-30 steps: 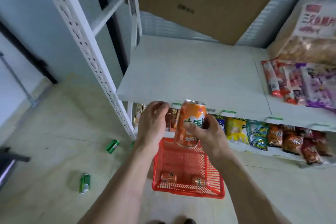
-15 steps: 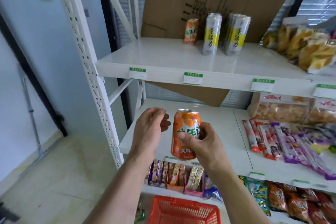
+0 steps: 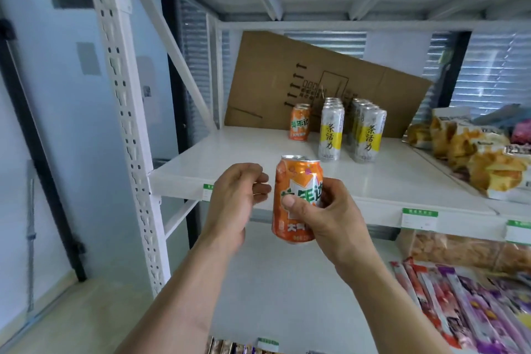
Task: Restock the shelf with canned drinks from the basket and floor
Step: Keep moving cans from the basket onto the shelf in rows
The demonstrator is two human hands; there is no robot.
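Observation:
My right hand (image 3: 324,221) grips an orange drink can (image 3: 297,190) upright, just in front of the white shelf (image 3: 230,164). My left hand (image 3: 235,198) hovers to the can's left with loosely curled fingers and holds nothing. On the shelf, a second orange can (image 3: 299,122) stands near the back. To its right stand two rows of tall white-and-yellow cans (image 3: 331,132). The basket and the floor cans are out of view.
A tilted cardboard sheet (image 3: 287,77) leans against the back of the shelf. Yellow snack bags (image 3: 465,149) pile up at the shelf's right end. A lower shelf holds pink and purple snack packs (image 3: 459,304). The white perforated upright (image 3: 126,123) stands at the left.
The view has tilted up from the floor and basket to the upper shelf. The can in my right hand has risen to that shelf's front edge, with my left hand alongside.

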